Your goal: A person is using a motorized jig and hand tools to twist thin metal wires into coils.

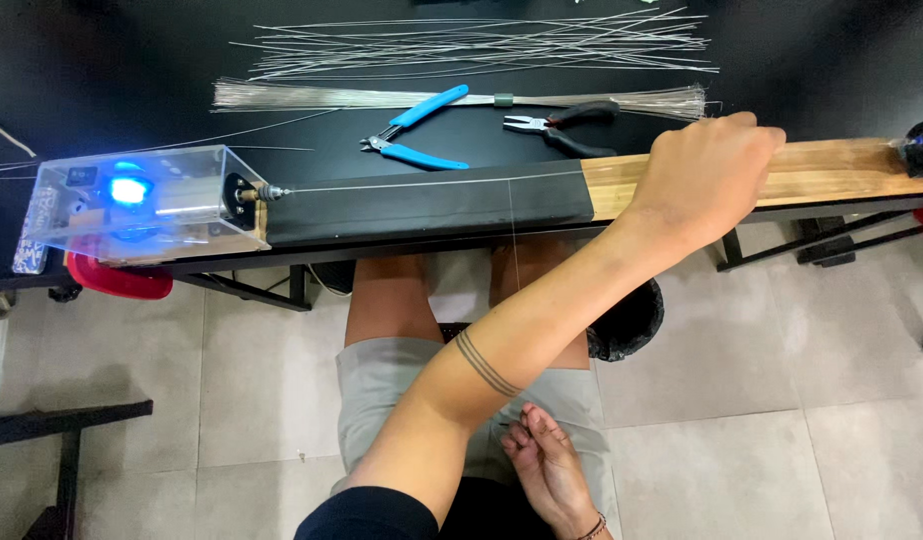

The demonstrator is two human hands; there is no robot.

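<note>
down in the lap, right hand (549, 468) with fingers loosely together, possibly pinching a thin wire end that can't be made out; left hand (704, 176) reaching across to the wooden board (832, 172), fingers curled over the far edge, grip on anything not visible. wire (432, 184) already chucked in the clear motor box (147, 203) with the blue light and stretched rightward along the board, long axis left to right. cut wires (482, 45), blue pliers (422, 128) and black pliers (562, 125) lying unused behind, so seemingly midway, much wire left.

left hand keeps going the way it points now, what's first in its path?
Likely the dark round part at the right end of the wooden board. The left hand points rightward along that board; depth is unclear.
</note>
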